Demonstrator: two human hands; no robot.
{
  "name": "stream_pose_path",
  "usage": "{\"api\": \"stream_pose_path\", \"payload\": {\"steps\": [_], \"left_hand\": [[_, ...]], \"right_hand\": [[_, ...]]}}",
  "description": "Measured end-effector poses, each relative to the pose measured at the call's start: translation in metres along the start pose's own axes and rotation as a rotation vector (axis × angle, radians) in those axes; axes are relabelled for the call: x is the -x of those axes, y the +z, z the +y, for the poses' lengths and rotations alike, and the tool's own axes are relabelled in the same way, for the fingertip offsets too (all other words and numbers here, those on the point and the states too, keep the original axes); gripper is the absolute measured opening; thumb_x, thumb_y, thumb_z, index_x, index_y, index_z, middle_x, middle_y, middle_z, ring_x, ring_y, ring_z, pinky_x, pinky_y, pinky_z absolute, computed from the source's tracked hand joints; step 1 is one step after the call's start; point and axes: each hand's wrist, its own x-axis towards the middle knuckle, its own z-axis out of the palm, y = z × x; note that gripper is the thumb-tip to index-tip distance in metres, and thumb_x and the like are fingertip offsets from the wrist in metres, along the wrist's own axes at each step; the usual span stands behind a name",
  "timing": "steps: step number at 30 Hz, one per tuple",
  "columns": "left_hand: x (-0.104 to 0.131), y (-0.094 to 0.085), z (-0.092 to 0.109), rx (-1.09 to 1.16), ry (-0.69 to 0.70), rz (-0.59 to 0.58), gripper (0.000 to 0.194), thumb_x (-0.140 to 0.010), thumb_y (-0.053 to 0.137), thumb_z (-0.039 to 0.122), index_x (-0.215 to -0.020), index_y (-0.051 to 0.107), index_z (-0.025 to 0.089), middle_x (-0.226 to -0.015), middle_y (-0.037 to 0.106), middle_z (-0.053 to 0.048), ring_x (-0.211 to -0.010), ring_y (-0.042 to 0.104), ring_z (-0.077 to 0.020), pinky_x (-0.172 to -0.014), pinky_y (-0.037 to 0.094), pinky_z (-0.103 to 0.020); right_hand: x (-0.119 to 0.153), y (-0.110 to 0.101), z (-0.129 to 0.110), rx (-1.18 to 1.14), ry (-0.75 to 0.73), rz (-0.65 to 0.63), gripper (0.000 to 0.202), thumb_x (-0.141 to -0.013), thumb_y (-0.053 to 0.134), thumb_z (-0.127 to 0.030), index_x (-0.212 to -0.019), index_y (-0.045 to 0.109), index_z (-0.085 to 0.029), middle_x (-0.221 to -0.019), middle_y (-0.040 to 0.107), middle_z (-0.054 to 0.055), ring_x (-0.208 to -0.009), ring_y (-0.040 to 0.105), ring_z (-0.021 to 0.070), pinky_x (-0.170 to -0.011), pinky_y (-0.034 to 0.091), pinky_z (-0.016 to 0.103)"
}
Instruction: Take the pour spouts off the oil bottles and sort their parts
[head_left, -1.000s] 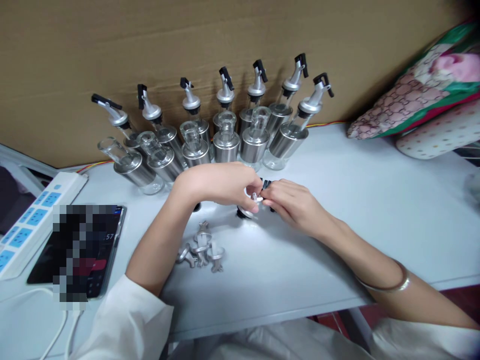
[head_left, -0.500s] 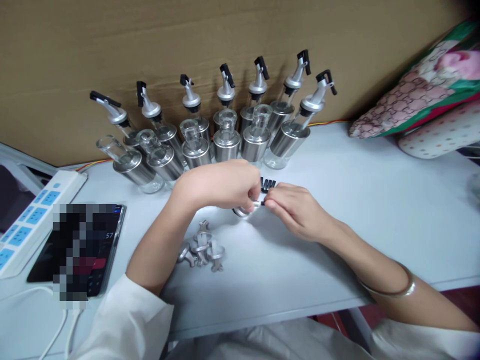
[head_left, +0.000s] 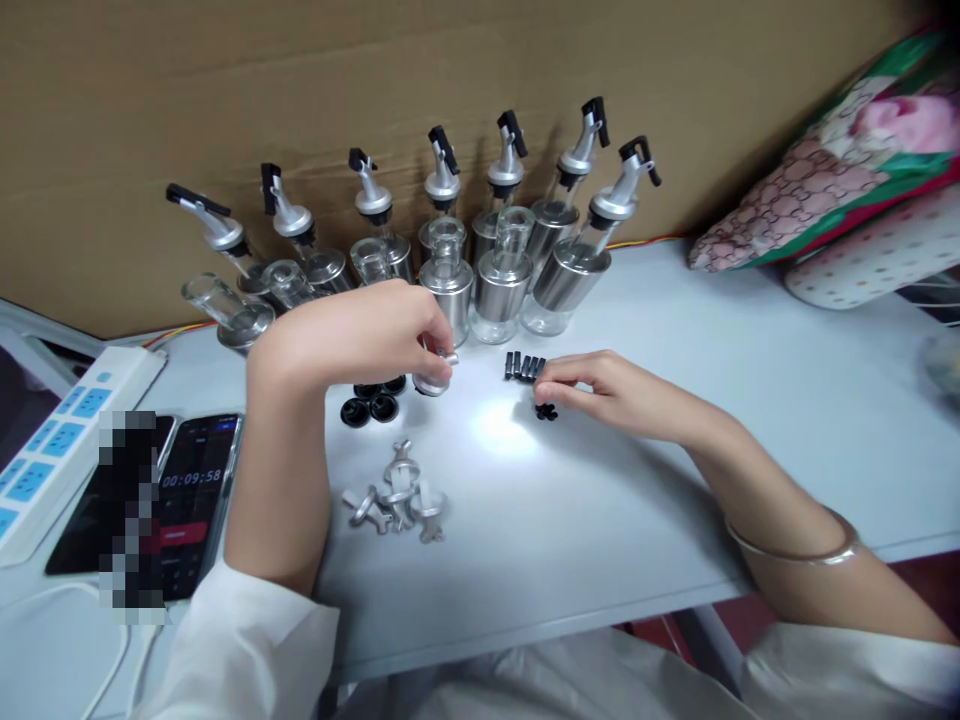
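Observation:
My left hand is closed on a silver pourer spout, held just above the table in front of the glass bottles. Beside it lie several black rubber stoppers, partly behind my wrist. My right hand has its thumb and fingers brought together at the small black parts; whatever is between the fingertips is hidden. A row of black levers lies just beyond those fingertips, and a cluster of small black pieces sits under them. Nearer me lies a pile of silver spout parts.
Glass bottles with steel sleeves stand in front of several bottles fitted with black-levered pourers. A power strip and a phone with a running timer are at left. A patterned bag rests at back right.
My left hand has moved left with the pourer spout, away from my right hand. My right hand has shifted slightly and is now at the small black pieces. The black stoppers have come into view.

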Motion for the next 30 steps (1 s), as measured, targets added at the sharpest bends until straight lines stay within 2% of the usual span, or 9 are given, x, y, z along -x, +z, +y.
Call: {"api": "stream_pose_path", "payload": {"steps": [5, 11, 17, 21, 25, 27, 30], "left_hand": [[0.003, -0.001, -0.001, 0.023, -0.021, 0.013, 0.022, -0.079, 0.059, 0.035, -0.071, 0.072, 0.019, -0.067, 0.068, 0.001, -0.060, 0.056, -0.0120, -0.055, 0.033, -0.024], [0.004, -0.002, 0.002, 0.028, 0.003, -0.001, 0.021, -0.080, 0.059, 0.035, -0.073, 0.073, 0.020, -0.069, 0.068, 0.002, -0.061, 0.056, -0.0121, -0.056, 0.032, -0.024], [0.005, -0.002, 0.003, 0.030, 0.003, 0.004, 0.022, -0.080, 0.059, 0.036, -0.073, 0.073, 0.020, -0.067, 0.067, 0.001, -0.060, 0.055, -0.0123, -0.056, 0.032, -0.025], [0.005, -0.001, 0.002, 0.036, 0.007, 0.020, 0.023, -0.079, 0.059, 0.037, -0.073, 0.073, 0.020, -0.066, 0.066, 0.001, -0.060, 0.055, -0.0126, -0.056, 0.033, -0.024], [0.005, -0.001, 0.001, 0.031, 0.003, 0.009, 0.022, -0.079, 0.059, 0.037, -0.073, 0.073, 0.020, -0.067, 0.067, 0.001, -0.060, 0.055, -0.0121, -0.056, 0.032, -0.024], [0.005, -0.001, 0.001, 0.031, -0.001, 0.005, 0.021, -0.079, 0.059, 0.036, -0.073, 0.073, 0.020, -0.068, 0.067, 0.001, -0.060, 0.056, -0.0122, -0.056, 0.032, -0.024], [0.005, -0.001, 0.001, 0.033, -0.002, 0.012, 0.022, -0.079, 0.059, 0.036, -0.073, 0.073, 0.020, -0.068, 0.067, 0.001, -0.061, 0.056, -0.0126, -0.056, 0.033, -0.024]], "right_hand": [[0.002, -0.006, 0.008, 0.023, 0.007, 0.033, 0.031, -0.094, 0.048, -0.040, -0.081, 0.065, -0.018, -0.078, 0.062, 0.005, -0.072, 0.056, 0.0157, -0.069, 0.045, 0.028], [0.006, -0.005, 0.023, 0.053, 0.160, -0.104, 0.019, -0.090, 0.044, -0.031, -0.087, 0.060, -0.020, -0.070, 0.057, -0.001, -0.061, 0.049, 0.0129, -0.058, 0.039, 0.024], [0.003, 0.002, 0.027, 0.078, 0.171, -0.072, 0.016, -0.088, 0.048, -0.030, -0.086, 0.060, -0.020, -0.068, 0.062, -0.001, -0.059, 0.052, 0.0130, -0.057, 0.041, 0.024], [0.002, 0.000, 0.023, 0.085, 0.172, -0.067, 0.022, -0.085, 0.045, -0.021, -0.090, 0.066, -0.019, -0.076, 0.069, 0.002, -0.064, 0.060, 0.0141, -0.061, 0.045, 0.026], [0.003, -0.002, 0.020, 0.057, 0.185, -0.104, 0.034, -0.074, 0.042, -0.010, -0.092, 0.070, -0.018, -0.077, 0.071, 0.001, -0.068, 0.063, 0.0147, -0.064, 0.049, 0.026], [0.004, -0.002, 0.018, 0.036, 0.177, -0.133, 0.037, -0.072, 0.041, -0.009, -0.094, 0.070, -0.018, -0.079, 0.071, 0.001, -0.070, 0.064, 0.0149, -0.066, 0.049, 0.027], [0.005, -0.003, 0.016, 0.014, 0.172, -0.147, 0.035, -0.076, 0.043, -0.012, -0.096, 0.071, -0.018, -0.083, 0.072, 0.003, -0.075, 0.066, 0.0164, -0.068, 0.051, 0.029]]}}
